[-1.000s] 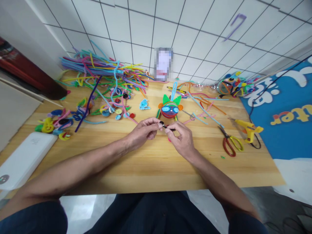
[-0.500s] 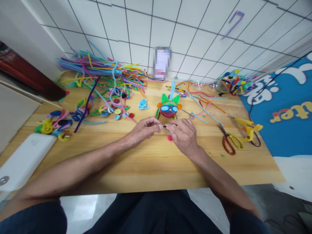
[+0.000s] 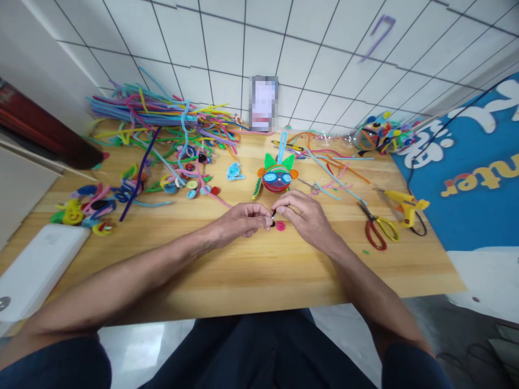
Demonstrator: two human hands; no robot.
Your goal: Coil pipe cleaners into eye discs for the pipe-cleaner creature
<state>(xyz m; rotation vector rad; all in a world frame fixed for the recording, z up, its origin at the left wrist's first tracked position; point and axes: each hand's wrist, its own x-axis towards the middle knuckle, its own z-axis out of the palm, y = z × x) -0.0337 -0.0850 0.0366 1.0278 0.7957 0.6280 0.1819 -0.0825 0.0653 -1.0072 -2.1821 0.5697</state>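
Note:
My left hand (image 3: 246,220) is closed in a pinch at the middle of the table. Its fingertips grip the lower end of a small black piece (image 3: 273,214), too small to tell its kind. From the other side my right hand (image 3: 307,217) pinches the upper end of the same piece between thumb and fingers. A pink coiled disc (image 3: 280,226) lies on the wood just under the fingertips. Right behind the hands sits a craft figure (image 3: 277,178) with green pointed ears, orange side coils, blue oval eyes and a light blue loop on top.
Scissors (image 3: 380,229) and a yellow glue gun (image 3: 408,206) lie at the right. Many pipe cleaners (image 3: 141,111) are heaped back left, with coiled shapes (image 3: 91,204) nearer. A white power bank (image 3: 44,267) lies at the left edge; a phone (image 3: 264,102) leans against the wall.
The black piece has turned from nearly level to slanting, with my right fingertips now higher and my left ones lower. The view has shifted slightly.

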